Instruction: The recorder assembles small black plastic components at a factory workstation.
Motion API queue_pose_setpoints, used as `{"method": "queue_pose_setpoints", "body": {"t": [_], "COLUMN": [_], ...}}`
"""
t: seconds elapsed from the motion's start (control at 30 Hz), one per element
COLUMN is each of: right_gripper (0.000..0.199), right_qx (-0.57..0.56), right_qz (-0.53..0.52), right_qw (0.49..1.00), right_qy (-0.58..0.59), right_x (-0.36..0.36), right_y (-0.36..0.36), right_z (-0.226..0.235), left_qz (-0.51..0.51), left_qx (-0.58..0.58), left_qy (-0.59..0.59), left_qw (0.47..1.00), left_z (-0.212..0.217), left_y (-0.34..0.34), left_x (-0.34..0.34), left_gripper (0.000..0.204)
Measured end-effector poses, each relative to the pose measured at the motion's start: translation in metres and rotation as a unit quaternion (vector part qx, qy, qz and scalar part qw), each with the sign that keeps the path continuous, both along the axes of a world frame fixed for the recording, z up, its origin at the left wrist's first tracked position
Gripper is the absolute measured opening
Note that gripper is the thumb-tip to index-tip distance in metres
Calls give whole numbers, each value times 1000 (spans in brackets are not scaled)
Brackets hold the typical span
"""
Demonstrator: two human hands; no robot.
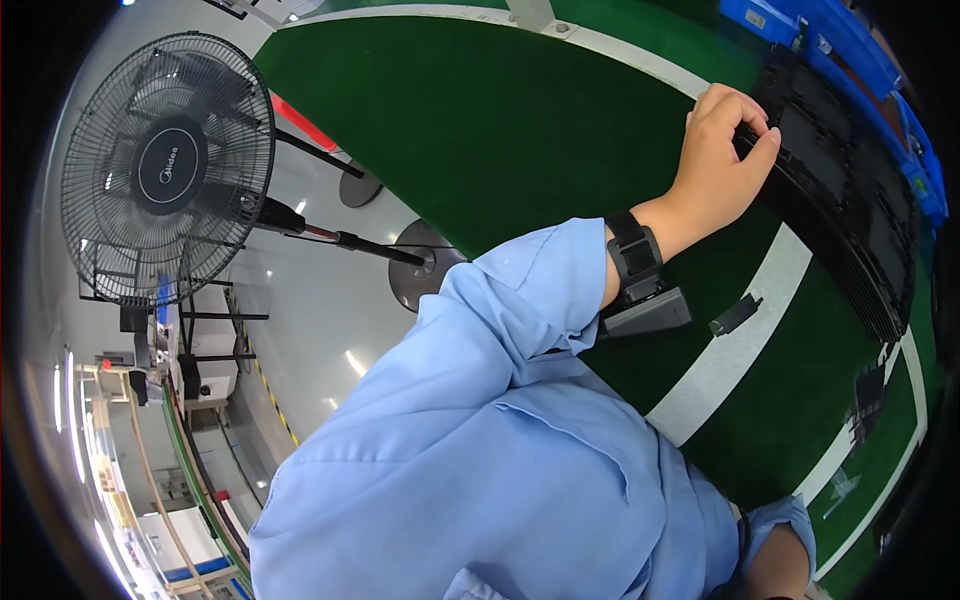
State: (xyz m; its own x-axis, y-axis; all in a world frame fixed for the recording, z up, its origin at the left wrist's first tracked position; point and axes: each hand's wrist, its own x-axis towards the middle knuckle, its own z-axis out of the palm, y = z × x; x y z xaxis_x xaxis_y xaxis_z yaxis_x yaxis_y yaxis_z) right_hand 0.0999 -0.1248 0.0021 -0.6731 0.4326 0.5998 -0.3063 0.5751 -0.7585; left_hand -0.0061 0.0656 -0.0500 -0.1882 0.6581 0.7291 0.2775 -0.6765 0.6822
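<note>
My left hand (pixel 722 150) reaches out to a tall stack of black plastic trays (pixel 835 200) at the right. Its fingers are curled and its thumb bent in at the stack's near left corner, closed on the edge of a black tray; the exact contact is partly hidden. A black strapped device (pixel 636 258) sits on my left wrist, below the light blue sleeve (pixel 540 275). Of my right arm only a rolled sleeve and a bit of forearm (pixel 782 565) show at the lower right; the hand is out of view.
The stack stands on a green work surface (pixel 480 120) with white strips (pixel 735 345). A small black part (pixel 737 315), a flat black piece (pixel 868 395) and a clear scrap (pixel 842 492) lie nearby. Blue bins (pixel 868 45) line the far right. A black standing fan (pixel 170 165) is at left.
</note>
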Motion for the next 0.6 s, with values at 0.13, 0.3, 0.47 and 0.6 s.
{"method": "queue_pose_setpoints", "body": {"t": [0.13, 0.3, 0.47, 0.6], "right_gripper": [24, 25, 25, 26], "right_qx": [1, 6, 20, 34], "right_qz": [7, 11, 28, 97], "right_qw": [1000, 1000, 999, 992], "right_qy": [-6, -18, -19, 77], "right_x": [-1, 5, 37, 86], "right_y": [-1, 1, 5, 16], "right_z": [2, 5, 15, 49], "left_qz": [-1, -2, -425, -385], "left_qx": [12, 83, -159, -100], "left_qy": [-15, 73, 297, 475], "left_qw": [1000, 994, 840, 785], "left_z": [2, 18, 30, 26], "left_y": [-1, -6, -24, -42], "left_x": [2, -6, -24, -23], "left_gripper": [12, 15, 39, 82]}}
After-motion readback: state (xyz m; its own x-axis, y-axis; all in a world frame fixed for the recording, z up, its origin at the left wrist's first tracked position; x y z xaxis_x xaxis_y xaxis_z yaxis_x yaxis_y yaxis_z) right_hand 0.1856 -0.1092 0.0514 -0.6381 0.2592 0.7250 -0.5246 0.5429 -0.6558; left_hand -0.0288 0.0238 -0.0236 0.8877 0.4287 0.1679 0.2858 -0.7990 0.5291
